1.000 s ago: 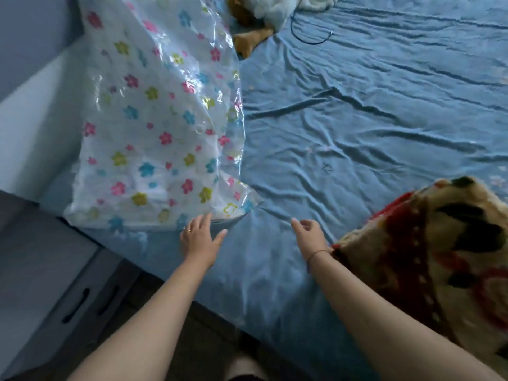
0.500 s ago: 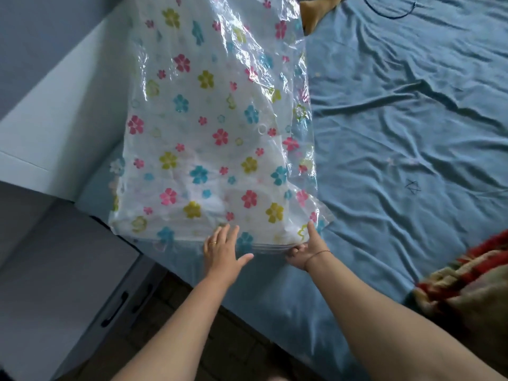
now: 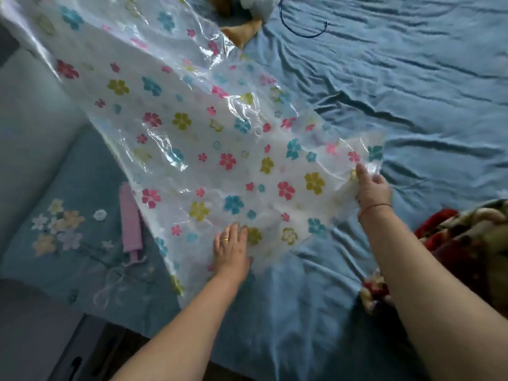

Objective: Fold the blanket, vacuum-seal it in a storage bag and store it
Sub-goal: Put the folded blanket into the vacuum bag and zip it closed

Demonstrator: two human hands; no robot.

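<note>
- A clear plastic storage bag (image 3: 192,138), printed with pink, blue and yellow flowers, lies spread at a slant across a bed (image 3: 398,111) covered in a wrinkled blue sheet.
- The person's left hand (image 3: 232,250) lies flat on the bag's near edge with its fingers straight. It seems to be pinning the slippery film in place.
- The right hand (image 3: 372,188) pinches the bag's right corner, thumb on top, and lifts that corner slightly off the sheet. This looks meant to pull the plastic taut and find its opening.
- The blanket (image 3: 467,243), plush with a red, cream and dark pattern, sits bunched on the bed at the right edge of the view. It is just beside the right forearm and not yet in the bag, probably kept close for loading.
- A pale purple strip (image 3: 130,218) lies on the sheet, left of the bag.
- A plush toy (image 3: 242,31) and a loop of dark cord (image 3: 302,31) lie at the far side of the bed.
- No brand, label or readable writing shows anywhere. The bag carries only its flower print.
</note>
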